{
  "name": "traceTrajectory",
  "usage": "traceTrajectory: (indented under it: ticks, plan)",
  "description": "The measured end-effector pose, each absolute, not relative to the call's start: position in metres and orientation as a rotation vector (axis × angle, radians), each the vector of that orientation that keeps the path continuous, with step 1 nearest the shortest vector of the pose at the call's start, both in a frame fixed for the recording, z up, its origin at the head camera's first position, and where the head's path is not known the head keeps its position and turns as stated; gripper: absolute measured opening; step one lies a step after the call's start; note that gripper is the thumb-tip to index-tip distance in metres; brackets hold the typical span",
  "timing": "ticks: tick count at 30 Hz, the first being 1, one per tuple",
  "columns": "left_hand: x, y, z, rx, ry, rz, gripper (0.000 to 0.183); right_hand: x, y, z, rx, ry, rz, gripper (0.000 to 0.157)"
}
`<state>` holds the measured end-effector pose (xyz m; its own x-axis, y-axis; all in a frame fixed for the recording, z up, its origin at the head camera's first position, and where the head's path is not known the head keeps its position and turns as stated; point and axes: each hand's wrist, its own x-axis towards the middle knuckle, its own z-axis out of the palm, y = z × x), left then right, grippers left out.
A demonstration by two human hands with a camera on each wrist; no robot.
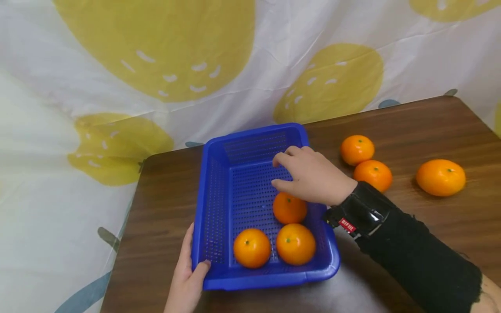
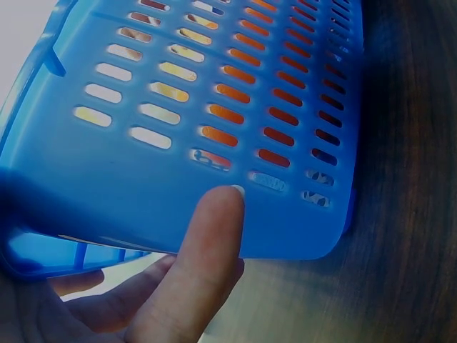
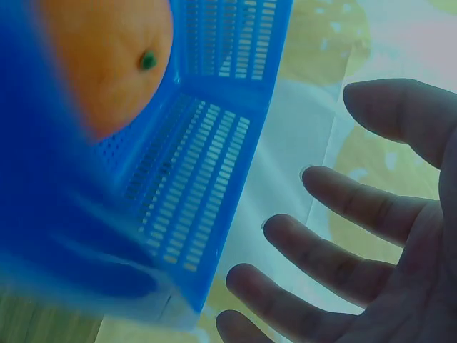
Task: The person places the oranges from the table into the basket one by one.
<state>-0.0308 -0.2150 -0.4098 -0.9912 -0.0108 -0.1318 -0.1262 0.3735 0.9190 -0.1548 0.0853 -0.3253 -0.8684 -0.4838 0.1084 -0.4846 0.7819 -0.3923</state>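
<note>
My left hand (image 1: 185, 271) grips the near left corner of a blue perforated plastic basket (image 1: 200, 208), its thumb over the rim and fingers along the outside. Up close in the left wrist view, the thumb (image 2: 203, 264) lies against the slotted wall. Above the basket's right side hovers my right hand (image 1: 311, 174), with spread, slightly bent fingers and nothing held. Just below it lies one orange (image 1: 288, 211) in the basket. A second orange (image 1: 295, 244) and a third orange (image 1: 252, 248) sit at the near end. Orange shows through the slots in the left wrist view.
On the brown wooden table (image 1: 164, 208), right of the basket, an orange (image 1: 357, 150) lies close to another orange (image 1: 373, 174), partly behind my right wrist. Farther right is a larger orange (image 1: 440, 178). A white curtain (image 1: 219, 108) with yellow fruit prints hangs behind the table.
</note>
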Motion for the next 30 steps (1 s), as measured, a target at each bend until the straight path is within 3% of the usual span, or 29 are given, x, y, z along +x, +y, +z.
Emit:
traceTrajectory:
  ticks: [30]
  plan:
    - [-0.030, -0.213, -0.410, -0.090, 2.503, 1.726, 0.081, -0.151, 0.148, -0.350, 0.580, -2.950, 0.786, 0.042]
